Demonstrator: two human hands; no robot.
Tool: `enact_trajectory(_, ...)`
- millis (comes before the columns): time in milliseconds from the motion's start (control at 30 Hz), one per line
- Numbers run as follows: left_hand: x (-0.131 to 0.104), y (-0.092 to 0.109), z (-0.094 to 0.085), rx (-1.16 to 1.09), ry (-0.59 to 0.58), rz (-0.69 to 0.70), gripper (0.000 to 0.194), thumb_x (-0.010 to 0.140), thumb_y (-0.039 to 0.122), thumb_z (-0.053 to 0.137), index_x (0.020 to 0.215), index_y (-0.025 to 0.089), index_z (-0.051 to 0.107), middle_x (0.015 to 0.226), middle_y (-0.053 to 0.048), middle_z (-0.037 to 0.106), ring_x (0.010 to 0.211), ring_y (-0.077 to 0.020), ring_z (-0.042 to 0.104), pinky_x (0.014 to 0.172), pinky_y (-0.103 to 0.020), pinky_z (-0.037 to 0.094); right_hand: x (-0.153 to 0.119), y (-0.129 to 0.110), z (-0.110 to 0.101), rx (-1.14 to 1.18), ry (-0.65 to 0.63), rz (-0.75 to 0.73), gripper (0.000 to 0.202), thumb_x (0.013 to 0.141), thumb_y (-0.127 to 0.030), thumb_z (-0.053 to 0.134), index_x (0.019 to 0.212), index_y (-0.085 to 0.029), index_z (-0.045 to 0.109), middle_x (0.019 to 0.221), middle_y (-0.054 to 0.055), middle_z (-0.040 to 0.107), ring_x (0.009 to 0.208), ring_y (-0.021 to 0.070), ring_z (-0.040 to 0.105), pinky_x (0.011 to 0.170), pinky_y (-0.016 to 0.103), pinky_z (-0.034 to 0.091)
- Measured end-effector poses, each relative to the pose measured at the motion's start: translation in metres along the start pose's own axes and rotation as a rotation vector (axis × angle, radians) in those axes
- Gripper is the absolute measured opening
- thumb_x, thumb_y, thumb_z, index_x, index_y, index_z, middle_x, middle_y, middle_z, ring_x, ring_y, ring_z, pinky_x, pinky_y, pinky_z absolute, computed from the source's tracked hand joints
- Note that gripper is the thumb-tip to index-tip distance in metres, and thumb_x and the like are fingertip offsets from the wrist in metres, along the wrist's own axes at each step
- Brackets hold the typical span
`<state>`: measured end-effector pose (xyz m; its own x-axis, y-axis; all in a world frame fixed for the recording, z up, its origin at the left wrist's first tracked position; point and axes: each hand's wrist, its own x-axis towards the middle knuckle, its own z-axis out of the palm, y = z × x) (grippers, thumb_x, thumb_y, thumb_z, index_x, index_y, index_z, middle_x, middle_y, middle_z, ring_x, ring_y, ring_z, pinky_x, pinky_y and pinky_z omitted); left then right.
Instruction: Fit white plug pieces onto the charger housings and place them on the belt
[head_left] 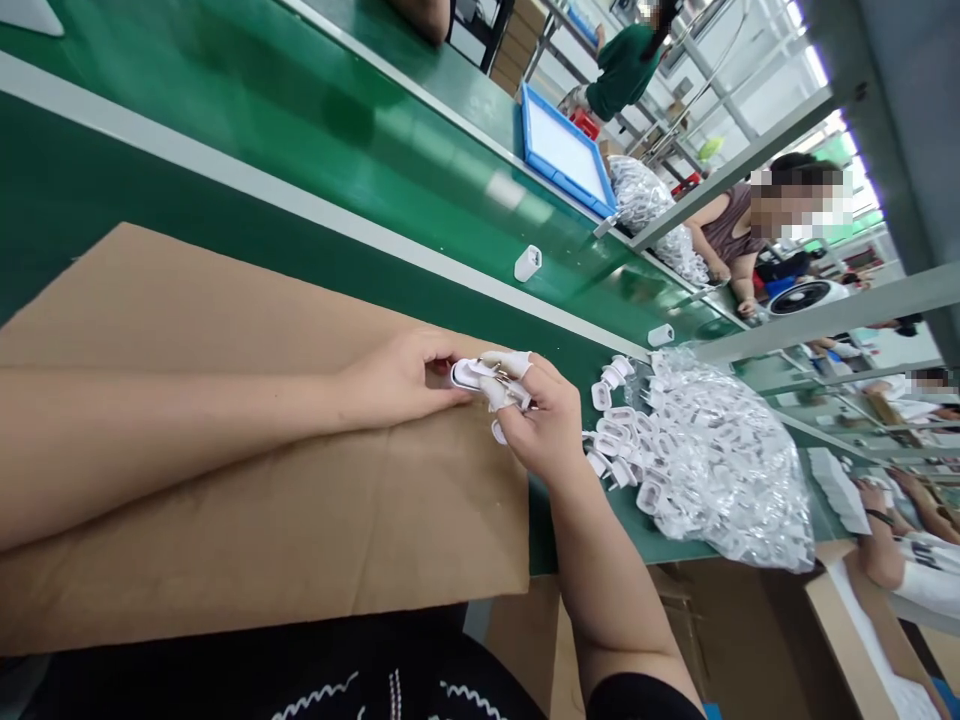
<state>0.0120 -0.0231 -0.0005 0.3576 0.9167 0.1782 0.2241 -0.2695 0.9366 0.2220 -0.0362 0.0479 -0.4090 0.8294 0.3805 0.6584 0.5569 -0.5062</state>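
Observation:
My left hand (pixel 401 385) pinches a white plastic charger housing (pixel 466 375) with its open end facing right. Close against it, my right hand (pixel 547 415), with white finger cots on thumb and fingers, grips a white plug piece (pixel 517 393) with metal pins. Whether the two pieces touch is hidden by the fingers. Part of another white piece (pixel 498 432) shows just below the right hand. Both hands are above a brown cardboard sheet (pixel 300 540). Right of my right hand, several loose white plug pieces (pixel 619 430) lie beside a clear plastic bag (pixel 742 470) full of similar pieces.
Beyond a pale rail (pixel 360 232) runs a green belt (pixel 420 150), carrying one white housing (pixel 528 263) and another (pixel 661 335) farther right. A blue tray (pixel 568 150) sits across it. Metal frame posts (pixel 847 310) stand at right. A co-worker (pixel 731 225) works opposite.

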Motion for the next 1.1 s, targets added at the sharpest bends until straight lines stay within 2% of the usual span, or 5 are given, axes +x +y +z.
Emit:
enact_trajectory(500, 0.001, 0.005, -0.001, 0.017, -0.023, 0.109, 0.023, 0.091, 0.039, 0.073, 0.105, 0.022, 0.077, 0.096, -0.003, 0.076, 0.085, -0.0192, 0.069, 0.072, -0.029, 0.053, 0.0, 0.005, 0.001, 0.0, 0.015, -0.082, 0.022, 0.094, -0.024, 0.063, 0.112, -0.025, 0.076, 0.101, 0.006, 0.077, 0.085, 0.0196, 0.07, 0.071, 0.031, 0.056)
enact_trajectory(600, -0.001, 0.001, -0.001, 0.151, -0.004, 0.238, 0.029, 0.096, 0.041, 0.068, 0.118, 0.023, 0.073, 0.102, -0.004, 0.076, 0.091, -0.0207, 0.068, 0.079, -0.032, 0.053, -0.003, 0.007, 0.0, -0.11, 0.004, -0.12, 0.02, 0.094, -0.022, 0.062, 0.109, -0.023, 0.076, 0.099, 0.008, 0.076, 0.084, 0.021, 0.07, 0.067, 0.031, 0.055)
enact_trajectory(700, -0.004, -0.003, 0.0, 0.433, 0.035, 0.365, 0.033, 0.103, 0.046, 0.057, 0.115, 0.019, 0.073, 0.095, -0.008, 0.073, 0.093, -0.0241, 0.066, 0.082, -0.035, 0.052, -0.005, 0.006, -0.001, -0.2, 0.003, -0.151, 0.019, 0.093, -0.021, 0.062, 0.106, -0.023, 0.076, 0.095, 0.008, 0.074, 0.084, 0.0223, 0.069, 0.066, 0.032, 0.053)
enact_trajectory(900, -0.005, -0.007, 0.003, 0.763, 0.076, 0.505, 0.05, 0.109, 0.049, 0.042, 0.114, 0.009, 0.071, 0.09, -0.014, 0.071, 0.088, -0.027, 0.064, 0.081, -0.039, 0.051, -0.006, -0.003, -0.001, -0.171, -0.069, -0.023, 0.017, 0.095, -0.023, 0.061, 0.101, -0.022, 0.077, 0.094, 0.007, 0.072, 0.083, 0.0211, 0.067, 0.067, 0.031, 0.052)
enact_trajectory(1100, -0.003, 0.0, -0.001, 0.738, 0.01, 0.403, 0.045, 0.105, 0.051, 0.05, 0.094, 0.014, 0.073, 0.084, -0.012, 0.069, 0.084, -0.0259, 0.063, 0.075, -0.036, 0.048, -0.003, -0.006, 0.001, -0.05, -0.041, 0.102, 0.018, 0.088, -0.018, 0.064, 0.098, -0.023, 0.079, 0.093, 0.006, 0.073, 0.085, 0.0219, 0.066, 0.07, 0.032, 0.051)
